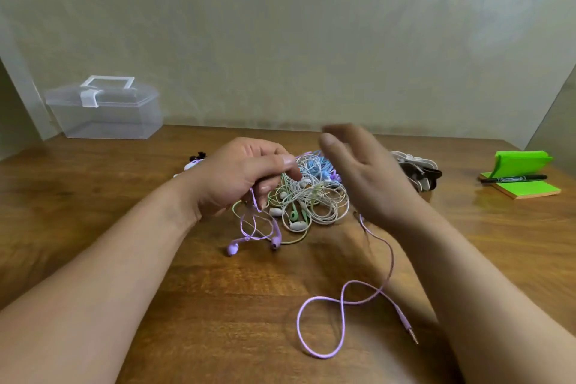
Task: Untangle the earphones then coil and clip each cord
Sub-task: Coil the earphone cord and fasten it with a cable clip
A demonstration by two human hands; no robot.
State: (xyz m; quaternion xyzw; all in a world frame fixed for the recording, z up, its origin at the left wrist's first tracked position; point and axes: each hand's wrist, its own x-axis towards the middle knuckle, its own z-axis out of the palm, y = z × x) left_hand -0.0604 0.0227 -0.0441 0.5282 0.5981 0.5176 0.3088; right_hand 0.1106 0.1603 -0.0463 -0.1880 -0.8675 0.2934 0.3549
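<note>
Well, the left hand (240,174) has its fingers curled round the purple cord (343,299) just above its two earbuds (233,248), which hang down to the wooden table (156,290). The right hand (364,178) hovers, blurred, beside the tangle of earphones (311,193), fingers straight and loose. The cord's far end lies looped near the person, with its plug (408,326) at the right.
</note>
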